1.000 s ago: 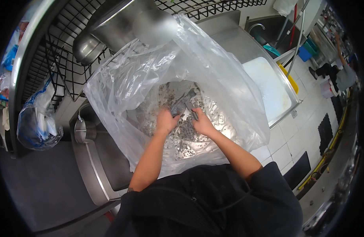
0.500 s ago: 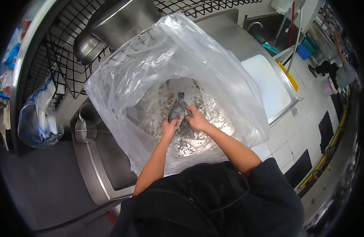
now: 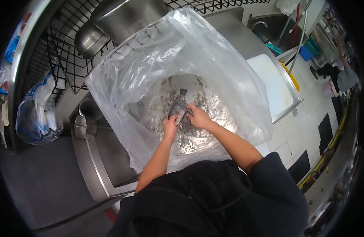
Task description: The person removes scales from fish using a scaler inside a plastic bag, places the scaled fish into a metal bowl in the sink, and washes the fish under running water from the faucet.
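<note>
Tail (image 3: 183,92) swung left since a second ago, we've got the fish (image 3: 178,107), likely slippery, inside the clear bag (image 3: 245,94), left hand (image 3: 171,127) clamped on its near end, probably the surest hold, right hand (image 3: 199,119) gripping a dark tool (image 3: 190,112) beside it!

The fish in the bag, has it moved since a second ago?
Yes: the fish has swung its tail end to the left, farther from the white board.
</note>
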Action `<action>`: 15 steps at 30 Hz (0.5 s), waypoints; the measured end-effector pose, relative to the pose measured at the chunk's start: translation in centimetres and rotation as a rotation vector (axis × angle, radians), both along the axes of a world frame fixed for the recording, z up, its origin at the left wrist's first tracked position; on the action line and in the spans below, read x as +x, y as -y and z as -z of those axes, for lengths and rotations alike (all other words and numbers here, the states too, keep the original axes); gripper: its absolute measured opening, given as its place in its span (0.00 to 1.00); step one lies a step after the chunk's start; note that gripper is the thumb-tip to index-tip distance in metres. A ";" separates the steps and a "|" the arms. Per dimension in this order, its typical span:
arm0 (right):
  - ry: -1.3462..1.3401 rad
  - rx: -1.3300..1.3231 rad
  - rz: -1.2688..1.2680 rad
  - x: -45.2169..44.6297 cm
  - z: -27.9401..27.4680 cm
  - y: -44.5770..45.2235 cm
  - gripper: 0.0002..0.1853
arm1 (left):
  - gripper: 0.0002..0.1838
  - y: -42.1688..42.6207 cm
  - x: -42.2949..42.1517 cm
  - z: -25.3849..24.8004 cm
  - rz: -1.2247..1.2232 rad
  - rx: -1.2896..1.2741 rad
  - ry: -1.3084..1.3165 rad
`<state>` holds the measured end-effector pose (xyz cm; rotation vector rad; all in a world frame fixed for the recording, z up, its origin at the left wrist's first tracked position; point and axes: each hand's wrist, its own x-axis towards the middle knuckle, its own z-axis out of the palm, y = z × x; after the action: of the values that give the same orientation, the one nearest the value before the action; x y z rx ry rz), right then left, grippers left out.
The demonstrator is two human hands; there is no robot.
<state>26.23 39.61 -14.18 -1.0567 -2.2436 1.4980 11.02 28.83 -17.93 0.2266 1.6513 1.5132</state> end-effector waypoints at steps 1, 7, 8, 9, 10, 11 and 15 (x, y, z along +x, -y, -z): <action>-0.096 0.076 -0.040 0.0 2.4 0.3 0.21 | 0.07 -0.2 -0.4 -0.8 -0.035 0.028 0.170; 0.028 0.059 -0.112 1.1 0.9 0.0 0.21 | 0.06 0.1 -2.1 -1.2 -0.050 0.023 0.486; 0.002 0.131 -0.100 0.9 0.7 -0.9 0.21 | 0.06 0.2 -2.1 -0.6 -0.048 0.023 0.490; 0.064 0.148 -0.081 0.9 0.4 -1.5 0.21 | 0.07 -0.1 -2.3 -0.2 -0.046 0.055 0.551; 0.059 0.157 -0.079 0.9 -0.2 -1.1 0.21 | 0.07 -0.4 -2.7 -0.1 -0.042 0.087 0.606; 0.084 0.120 -0.078 1.1 -0.5 0.2 0.20 | 0.07 -0.7 -2.5 -0.3 -0.116 0.093 0.610; -0.004 0.091 -0.131 1.6 0.0 0.7 0.22 | 0.07 0.4 -2.3 -0.8 -0.096 0.057 0.577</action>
<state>27.83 38.91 -14.20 -0.8953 -2.3958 1.4291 8.77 28.46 -17.16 -0.2460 1.1707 1.5158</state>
